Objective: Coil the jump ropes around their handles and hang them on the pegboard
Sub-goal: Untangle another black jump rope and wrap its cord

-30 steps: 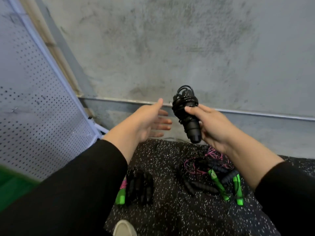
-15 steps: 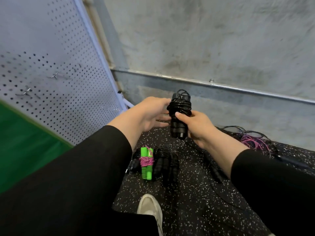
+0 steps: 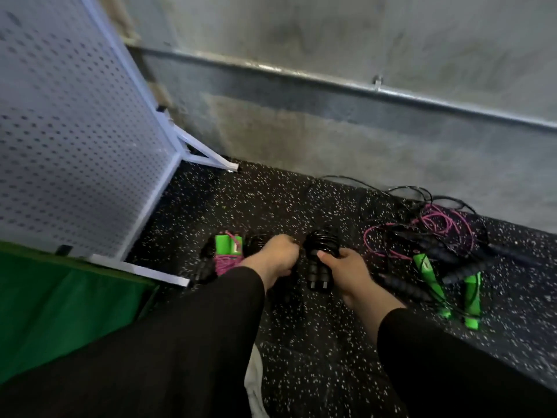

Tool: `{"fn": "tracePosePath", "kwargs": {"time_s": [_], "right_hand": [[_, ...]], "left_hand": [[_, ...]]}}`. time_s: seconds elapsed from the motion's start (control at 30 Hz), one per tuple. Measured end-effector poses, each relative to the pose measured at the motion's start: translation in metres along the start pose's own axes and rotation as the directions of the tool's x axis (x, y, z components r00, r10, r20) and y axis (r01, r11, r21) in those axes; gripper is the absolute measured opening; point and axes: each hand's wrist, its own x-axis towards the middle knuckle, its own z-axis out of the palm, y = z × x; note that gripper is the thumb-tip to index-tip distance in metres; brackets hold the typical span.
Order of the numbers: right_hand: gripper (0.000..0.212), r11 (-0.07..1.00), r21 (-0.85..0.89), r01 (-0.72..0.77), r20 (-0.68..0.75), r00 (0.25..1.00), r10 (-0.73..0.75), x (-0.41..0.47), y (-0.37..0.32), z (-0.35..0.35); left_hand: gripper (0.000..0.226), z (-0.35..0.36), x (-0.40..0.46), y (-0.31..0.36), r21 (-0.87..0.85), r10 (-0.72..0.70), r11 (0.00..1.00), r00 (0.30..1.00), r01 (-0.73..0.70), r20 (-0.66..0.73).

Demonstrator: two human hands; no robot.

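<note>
My right hand (image 3: 349, 274) grips a black jump rope coiled around its handles (image 3: 319, 260), held low just above the floor. My left hand (image 3: 272, 259) is beside it with fingers curled, over black coiled ropes (image 3: 256, 241) lying on the floor; what it holds, if anything, is hidden. A green-handled rope wound with pink cord (image 3: 227, 251) lies left of that hand. The white pegboard (image 3: 75, 131) stands at the left on its frame.
A tangle of loose ropes (image 3: 434, 236) with pink and black cord, black foam handles and green handles (image 3: 428, 274) lies at the right by the grey wall. A green mat (image 3: 60, 306) lies by the pegboard's foot. My shoe (image 3: 253, 378) shows below.
Both hands dropped from chest height to the floor with the black coiled rope. My left hand went from open to curled. The view tilted down, so the loose pile shows again.
</note>
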Motion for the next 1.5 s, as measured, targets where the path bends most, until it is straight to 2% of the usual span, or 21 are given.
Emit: {"fn": "tracePosePath", "kwargs": {"time_s": [0.17,0.3,0.4,0.43,0.57,0.6,0.73,0.93,1.07,1.17,1.23,1.37,1.5], "right_hand": [[0.054,0.992,-0.043,-0.118,0.011,0.993,0.119,0.041,0.048,-0.007],[0.052,0.984,-0.051,-0.168,0.053,0.984,0.171,0.058,0.076,0.000],[0.043,0.941,-0.335,-0.052,0.100,0.991,0.090,0.068,0.079,0.002],[0.047,0.914,-0.405,-0.023,0.112,0.991,0.074,0.071,0.079,0.003],[0.087,0.817,-0.572,0.068,0.157,0.987,0.028,0.110,0.110,-0.006],[0.084,0.796,-0.598,0.090,0.155,0.988,0.005,0.100,0.098,-0.010],[0.044,0.735,-0.642,0.218,0.072,0.972,-0.225,0.067,0.058,-0.036],[0.030,0.614,-0.757,0.223,-0.055,0.915,-0.400,0.076,0.054,-0.093],[0.030,0.430,-0.888,0.165,0.023,0.948,-0.317,0.079,0.066,-0.122],[0.031,0.267,-0.952,0.149,0.066,0.953,-0.296,0.082,0.075,-0.126],[0.033,0.196,-0.972,0.126,0.063,0.953,-0.296,0.086,0.077,-0.123],[0.039,0.138,-0.982,0.132,0.104,0.976,-0.192,0.094,0.077,-0.114],[0.035,0.139,-0.981,0.136,0.102,0.968,-0.227,0.093,0.083,-0.113]], "left_hand": [[0.044,0.046,0.039,-0.030,-0.002,-0.061,0.998,0.998,0.061,0.024],[0.048,0.060,0.060,-0.043,0.083,-0.006,0.997,0.999,0.008,-0.032],[0.044,0.065,0.069,-0.045,0.123,0.000,0.992,0.999,0.006,-0.047],[0.043,0.065,0.071,-0.045,0.121,-0.006,0.993,0.997,0.015,-0.079],[0.037,0.063,0.070,-0.033,0.197,0.016,0.980,0.970,0.033,-0.242],[0.037,0.064,0.068,-0.027,0.226,0.045,0.974,0.964,0.016,-0.263],[0.037,0.074,0.063,-0.008,0.307,0.175,0.947,0.952,-0.093,-0.250],[0.030,0.105,0.063,0.018,0.321,0.241,0.927,0.964,-0.195,-0.112],[0.029,0.126,0.062,0.025,0.377,0.266,0.895,0.964,-0.236,-0.028],[0.031,0.132,0.064,0.023,0.383,0.255,0.895,0.967,-0.229,-0.019],[0.032,0.135,0.066,0.022,0.385,0.249,0.896,0.968,-0.222,-0.021],[0.030,0.134,0.068,0.019,0.387,0.251,0.895,0.968,-0.224,-0.021],[0.027,0.132,0.069,0.019,0.389,0.265,0.892,0.963,-0.230,-0.038]]}}
